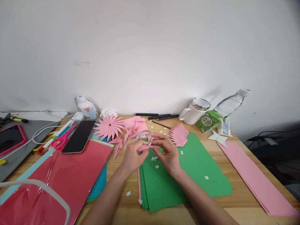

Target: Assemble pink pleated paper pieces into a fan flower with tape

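Head view: left hand (132, 157) and right hand (168, 154) each hold a closed grip on the pink strip (143, 147), which lies left-right above the green sheets (199, 168).

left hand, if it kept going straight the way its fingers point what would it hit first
Most likely the tape roll, lying just past the folded pink piece that the left hand pinches. Depth is unclear here; it might pass over the roll to the pink paper shapes behind.
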{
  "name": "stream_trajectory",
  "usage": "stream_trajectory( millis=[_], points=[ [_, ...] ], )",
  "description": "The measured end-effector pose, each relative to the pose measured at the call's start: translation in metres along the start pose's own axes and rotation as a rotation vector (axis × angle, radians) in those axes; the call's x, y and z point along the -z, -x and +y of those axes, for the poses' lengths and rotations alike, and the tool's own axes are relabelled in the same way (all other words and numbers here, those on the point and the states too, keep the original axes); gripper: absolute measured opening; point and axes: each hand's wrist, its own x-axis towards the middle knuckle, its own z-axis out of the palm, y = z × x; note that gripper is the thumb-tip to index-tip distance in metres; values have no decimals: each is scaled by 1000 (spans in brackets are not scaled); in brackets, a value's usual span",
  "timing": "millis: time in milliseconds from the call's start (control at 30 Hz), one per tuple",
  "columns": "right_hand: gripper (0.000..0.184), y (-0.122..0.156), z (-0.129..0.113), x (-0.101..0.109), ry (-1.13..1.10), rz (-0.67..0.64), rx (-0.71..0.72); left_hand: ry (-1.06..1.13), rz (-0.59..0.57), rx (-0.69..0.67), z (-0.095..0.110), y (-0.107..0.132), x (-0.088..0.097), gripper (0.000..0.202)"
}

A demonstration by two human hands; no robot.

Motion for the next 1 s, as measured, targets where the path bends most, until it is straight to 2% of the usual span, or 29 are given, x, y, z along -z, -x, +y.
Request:
stream_trajectory(
  millis=[300, 400, 500, 600, 667, 733, 800, 1000],
  points=[
    [12, 1, 2, -2, -89, -7, -35, -120, -23, -117, -5, 2, 0, 15],
    [4, 0, 0, 0, -15, 4, -13, -172, -36, -134, -8, 3, -2, 17],
    [6, 0, -1, 0, 14, 1, -12, -213, -15, -176, -9, 4, -3, 21],
    [3, 0, 0, 0, -52, -10, -43, -239, 26, -256, -9, 4, -2, 19],
    [12, 1, 1, -1, -100, -22, -57, -249, 39, -291, -8, 3, -2, 19],
    [13, 1, 2, -1, -69, -28, -33, -260, 40, -301, -8, 4, -1, 19],
    [5, 0, 2, 0, 13, -25, 17, -269, 35, -300, -8, 4, -1, 20],
    [10, -1, -2, 1, 129, -54, 123, -262, 65, -305, -12, 4, -1, 24]
  ],
)
